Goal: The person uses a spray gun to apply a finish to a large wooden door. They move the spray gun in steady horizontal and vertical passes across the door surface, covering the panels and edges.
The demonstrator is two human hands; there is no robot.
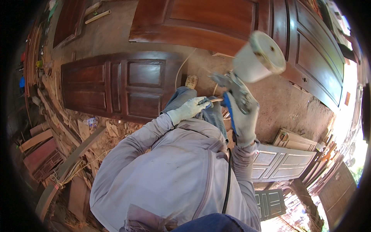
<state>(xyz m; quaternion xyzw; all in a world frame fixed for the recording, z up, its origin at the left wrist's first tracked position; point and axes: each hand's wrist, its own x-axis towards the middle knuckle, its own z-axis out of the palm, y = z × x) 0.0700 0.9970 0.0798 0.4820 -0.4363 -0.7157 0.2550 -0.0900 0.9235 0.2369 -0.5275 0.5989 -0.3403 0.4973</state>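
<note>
right hand (pixel 244 118) grips spray gun (pixel 247 75), cup above it.

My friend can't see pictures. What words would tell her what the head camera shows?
Seen from above, a person in a grey top holds a spray gun with a white cup in the gloved right hand, while the gloved left hand touches a thin tool by the gun. Dark brown panelled wooden doors lie on the dusty floor around them.
</note>
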